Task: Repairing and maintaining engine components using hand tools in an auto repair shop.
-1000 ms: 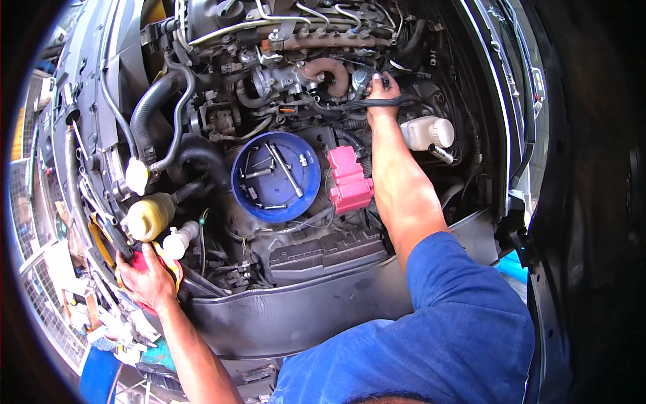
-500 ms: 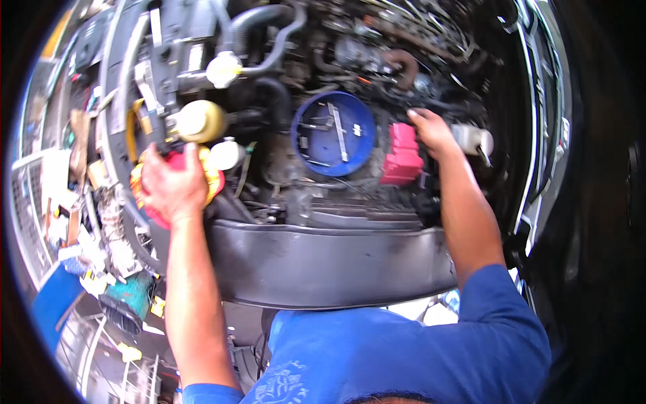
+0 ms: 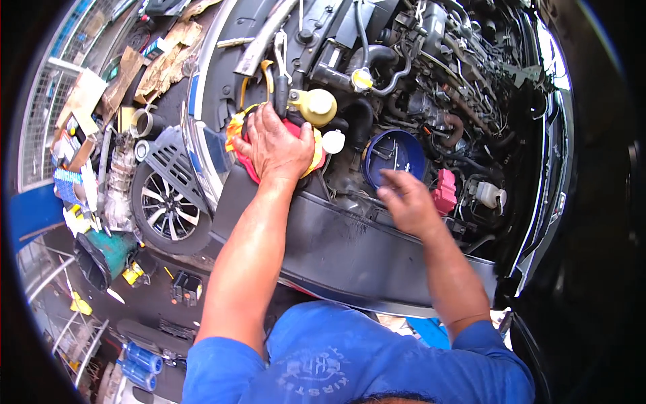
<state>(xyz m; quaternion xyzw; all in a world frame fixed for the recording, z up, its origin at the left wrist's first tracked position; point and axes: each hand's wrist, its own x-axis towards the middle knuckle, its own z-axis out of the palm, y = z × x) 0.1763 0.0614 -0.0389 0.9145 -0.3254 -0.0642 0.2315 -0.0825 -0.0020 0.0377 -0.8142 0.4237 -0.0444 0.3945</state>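
Red item [image 3: 245, 165] (yellow-edged) under left grip [image 3: 274, 145]

The right hand [image 3: 412, 204] is now drawn back from the engine [image 3: 422, 102]; the blue bowl [image 3: 416, 153] lies just ahead of its fingers, and the pink cover [image 3: 444, 192], previously to its left, sits to its right.

Dark panel [image 3: 336, 239]: bare stretch between left grip [image 3: 274, 145] and right grip [image 3: 409, 205], open from above.
Blue bowl [image 3: 414, 156]: open top; right grip covers part of its near rim.
Pink box [image 3: 444, 193]: stands just right of right grip.
Yellow reservoir [image 3: 317, 108]: blocks the way beyond left grip's thumb.
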